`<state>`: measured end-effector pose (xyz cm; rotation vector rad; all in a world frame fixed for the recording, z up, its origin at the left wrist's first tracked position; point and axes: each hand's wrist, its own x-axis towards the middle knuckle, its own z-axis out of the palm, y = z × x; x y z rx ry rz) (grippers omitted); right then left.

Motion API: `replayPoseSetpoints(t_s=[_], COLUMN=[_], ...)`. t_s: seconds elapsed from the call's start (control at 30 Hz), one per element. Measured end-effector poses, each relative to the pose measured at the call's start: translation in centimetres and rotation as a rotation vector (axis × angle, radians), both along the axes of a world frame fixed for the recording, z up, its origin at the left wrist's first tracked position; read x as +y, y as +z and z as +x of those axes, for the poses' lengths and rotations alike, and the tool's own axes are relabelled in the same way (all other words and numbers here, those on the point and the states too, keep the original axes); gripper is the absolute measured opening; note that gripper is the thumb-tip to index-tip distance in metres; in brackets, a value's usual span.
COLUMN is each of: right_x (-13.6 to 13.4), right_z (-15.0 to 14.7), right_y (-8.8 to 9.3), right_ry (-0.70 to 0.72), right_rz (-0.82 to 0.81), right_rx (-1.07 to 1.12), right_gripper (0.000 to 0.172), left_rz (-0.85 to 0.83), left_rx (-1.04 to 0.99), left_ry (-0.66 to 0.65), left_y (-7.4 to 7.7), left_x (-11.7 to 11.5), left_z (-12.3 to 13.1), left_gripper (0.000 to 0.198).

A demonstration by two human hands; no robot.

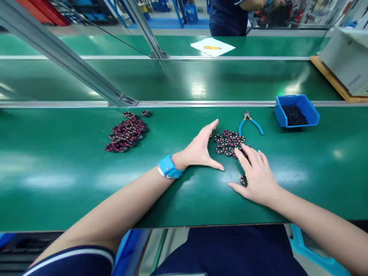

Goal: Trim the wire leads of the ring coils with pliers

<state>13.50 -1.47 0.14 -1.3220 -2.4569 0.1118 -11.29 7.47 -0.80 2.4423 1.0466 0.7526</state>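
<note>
Rings [232,142] in 2 grps, prob. mid-job

L hand [202,147] open, thumb & fingers wide apart, at left edge of the right cluster; 1 ring partly hidden by its fingertips. R hand [258,174] also open, thumb well apart from fingers; fingertips over cluster's near-right edge, hiding some rings, so exact contact & count can't be told. Neither hand looks clamped on anything.

Done, as far as shows: a compact cluster, most rings lying flat side by side, btwn the hands. Left: 1 stray [243,180] by R hand's thumb, near side, apart from cluster. Bigger heap [126,132] far left is piled loosely, w/ 1 lone ring [146,113] just off its far-right end. Can't tell which grp is finished or waiting.

Cutters [257,125] lie unheld just far of cluster; bin [312,115] w/ dark bits [294,115] far right, no hand near. All on the green table [57,191].
</note>
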Motion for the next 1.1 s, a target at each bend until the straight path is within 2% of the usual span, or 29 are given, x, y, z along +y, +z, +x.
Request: replayPoseSetpoints(t_s=[0.17, 0.27, 0.37, 0.5, 0.6, 0.67, 0.77, 0.83, 0.9, 0.97, 1.0, 1.1], right_x=[2.1, 2.3, 2.8, 4.1, 4.5, 4.8, 6.6, 9.0, 12.2, 15.3, 16.6, 19.1], right_z=[0.4, 2.2, 4.4, 7.4, 9.1, 9.5, 8.4, 6.6, 4.5, 2.5, 1.7, 0.4], right_y=[-0.2, -0.8, -1.3, -1.3, -0.4, 0.7, 2.7, 4.0, 5.0, 5.6, 5.8, 5.9], right_ry=[0.057, 0.091, 0.103, 0.071, 0.041, 0.019, -0.036, -0.087, -0.214, -0.275, -0.334, -0.379], right_rz=[0.032, 0.088, 0.144, 0.17, 0.195, 0.246, 0.291, 0.193, 0.0, -0.078, -0.188, -0.344], right_rx=[0.002, 0.023, 0.06, 0.091, 0.164, 0.279, 0.353, 0.225, -0.041, -0.129, -0.27, -0.397], right_gripper=[0.071, 0.068, 0.066, 0.072, 0.081, 0.072, 0.037, 0.027, 0.032, 0.036, 0.042, 0.056], left_rz=[-0.002, 0.019, 0.058, 0.057, 0.063, 0.061, 0.022, -0.006, -0.036, -0.078, -0.102, -0.146], left_rx=[-0.046, -0.067, -0.069, -0.126, -0.224, -0.29, -0.207, -0.109, -0.07, -0.068, -0.063, -0.04], left_ry=[-0.096, -0.141, -0.156, -0.142, -0.156, -0.128, -0.01, 0.066, 0.067, 0.003, -0.039, -0.14], left_y=[0.6, 0.2, -0.6, -0.9, -0.3, 0.2, 0.4, 0.2, 0.0, 0.0, 0.1, 0.5], left_x=[-0.7, -1.1, -1.2, -0.4, 0.1, 0.0, -0.1, 0.1, 0.9, 1.9, 2.5, 3.9], left_z=[2.9, 4.6, 7.3, 11.2, 11.4, 10.0, 7.4, 6.4, 6.5, 7.0, 7.4, 8.1], left_gripper=[0.13, 0.127, 0.122, 0.123, 0.126, 0.106, 0.053, 0.036, 0.035, 0.038, 0.038, 0.04])
